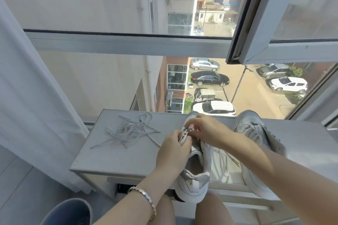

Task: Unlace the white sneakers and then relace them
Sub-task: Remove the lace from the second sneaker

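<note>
My left hand (173,149) curls round the sneaker (193,179) at lower centre of the frame, gripping its eyelet flap; my right hand (206,129) pinches the lace (187,131) at the eyelets, fingertips closed on it; the other sneaker (256,133) lies at centre right, partly under my right forearm; a loose lace (128,131) lies tangled on the table (102,159), left of centre.

loose laces (128,130) left of sneaker (193,175); second sneaker (256,137) right, on table (117,159).
</note>
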Demonstrator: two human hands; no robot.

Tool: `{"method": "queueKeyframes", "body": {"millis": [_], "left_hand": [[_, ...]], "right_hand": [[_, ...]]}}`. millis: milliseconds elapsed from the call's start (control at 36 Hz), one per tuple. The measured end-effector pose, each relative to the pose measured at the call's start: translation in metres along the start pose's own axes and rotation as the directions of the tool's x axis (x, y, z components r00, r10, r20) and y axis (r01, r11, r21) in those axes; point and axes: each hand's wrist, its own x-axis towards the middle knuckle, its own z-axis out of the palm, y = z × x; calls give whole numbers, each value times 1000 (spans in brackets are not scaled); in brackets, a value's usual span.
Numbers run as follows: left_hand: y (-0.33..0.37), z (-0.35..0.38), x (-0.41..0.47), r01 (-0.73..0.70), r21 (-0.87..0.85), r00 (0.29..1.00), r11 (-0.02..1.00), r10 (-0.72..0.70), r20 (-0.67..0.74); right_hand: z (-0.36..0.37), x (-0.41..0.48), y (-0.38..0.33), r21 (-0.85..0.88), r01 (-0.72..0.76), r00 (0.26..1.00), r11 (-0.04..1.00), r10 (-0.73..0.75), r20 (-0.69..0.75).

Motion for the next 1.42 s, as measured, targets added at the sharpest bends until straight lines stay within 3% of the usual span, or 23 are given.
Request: {"method": "queueKeyframes", "body": {"millis": [111, 222, 333, 417, 472, 528, 583, 639, 694, 722, 806, 861, 944, 1083, 1194, 1250, 1306, 1361, 1417], "left_hand": [[4, 4, 0, -77, -14, 994, 997, 76, -76], [13, 5, 3, -88, 6, 989, 996, 88, -117], [13, 11, 6, -47, -5, 986, 999, 45, -160], [12, 13, 8, -50, 56, 985, 997, 58, -163], [11, 11, 8, -54, 77, 984, 996, 66, -168], [11, 11, 8, -53, 86, 984, 995, 67, -167], [11, 12, 8, -48, 90, 984, 995, 63, -165], [11, 13, 8, -44, 91, 985, 995, 58, -164], [10, 14, 8, -41, 81, 985, 996, 54, -166], [9, 14, 8, -37, 67, 985, 997, 47, -167], [8, 15, 9, -32, 31, 985, 999, 37, -171], [9, 16, 8, -36, 29, 984, 999, 41, -171], [9, 16, 8, -38, 32, 985, 999, 43, -169], [9, 17, 7, -44, 55, 983, 998, 53, -175], [8, 18, 5, -34, 45, 985, 998, 41, -170], [8, 18, 5, -37, 63, 984, 997, 47, -174], [9, 18, 6, -44, 89, 983, 995, 59, -175], [9, 17, 6, -53, 109, 983, 993, 71, -170], [9, 18, 5, -54, 124, 983, 991, 75, -168]], "right_hand": [[3, 2, 2, -46, 28, 993, 999, -33, -112], [6, 0, 7, -65, 37, 990, 997, -45, -131], [8, -1, 12, 110, -62, 973, 992, 85, -214], [5, 2, 15, 354, -123, 940, 927, 223, -258], [0, 8, 23, 520, -190, 894, 833, 366, -259], [-8, 14, 39, 612, -286, 791, 737, 543, -284], [-17, 17, 60, 567, -373, 686, 734, 629, -364], [-25, 10, 68, 399, -518, 651, 756, 652, -388], [-26, 7, 67, 152, -573, 715, 805, 582, -388], [-25, 6, 64, 56, -515, 773, 855, 492, -400], [-20, 6, 47, -14, -176, 928, 984, 161, -336], [-19, 6, 31, -73, 22, 988, 997, -33, -148], [-11, 11, 18, -50, 135, 985, 990, -129, 114], [-6, 15, 19, -125, 138, 987, 982, -147, -64], [-1, 12, 25, -110, 137, 983, 984, -149, -108], [3, 9, 26, -11, 75, 983, 997, -76, -168], [2, 9, 25, 278, -58, 972, 959, 118, -205], [-1, 13, 26, 638, -180, 915, 748, 366, -171], [-5, 17, 28, 848, -272, 807, 455, 588, -56]]}}
